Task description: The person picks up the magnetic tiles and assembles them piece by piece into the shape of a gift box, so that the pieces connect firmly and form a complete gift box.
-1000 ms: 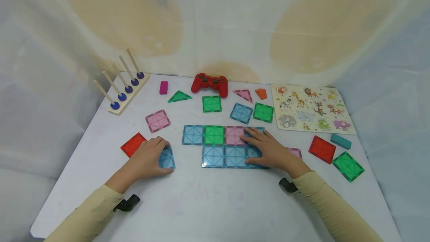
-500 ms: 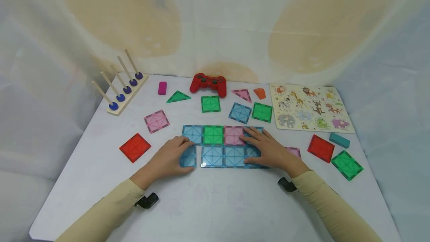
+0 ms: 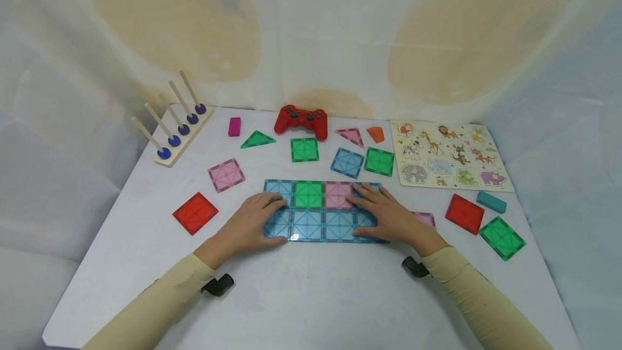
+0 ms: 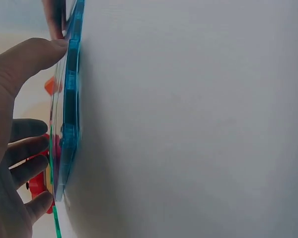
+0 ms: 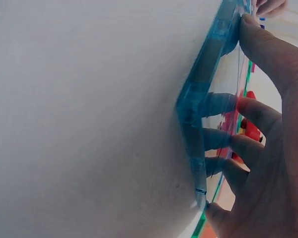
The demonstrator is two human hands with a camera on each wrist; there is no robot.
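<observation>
Presently, with clock positions read in the head view from the middle of the tile block (image 3: 308,226), both hands are placed on that block, two rows of four flat on the tabletop (image 3: 311,296). At 9 o'clock the left hand (image 3: 250,223) is held half spread, fingers relaxed, thumb and fingers spanning the lower-left blue tile (image 3: 278,224); in the left wrist view its thumb (image 4: 32,57) is seen touching the tile's near edge. By this tile the lower row is met with at most a hairline seam. At 3 o'clock the right hand (image 3: 389,219) is laid flatter, fingers fanned over the right-end blue tiles, one tip reaching the pink tile (image 3: 337,195); nothing is gripped by it. Behind its wrist a second pink tile (image 3: 426,219) is partly covered. Along the block's near edge, a broad stretch of tabletop is left at 6 o'clock between the forearms. On the far side a narrower strip is bounded by a green tile (image 3: 304,150) at 12 and a blue tile (image 3: 347,162) at 1. Sideways, room is limited by a red tile (image 3: 195,214) at 9 and another red tile (image 3: 464,214) at 3, both apart from the hands.
</observation>
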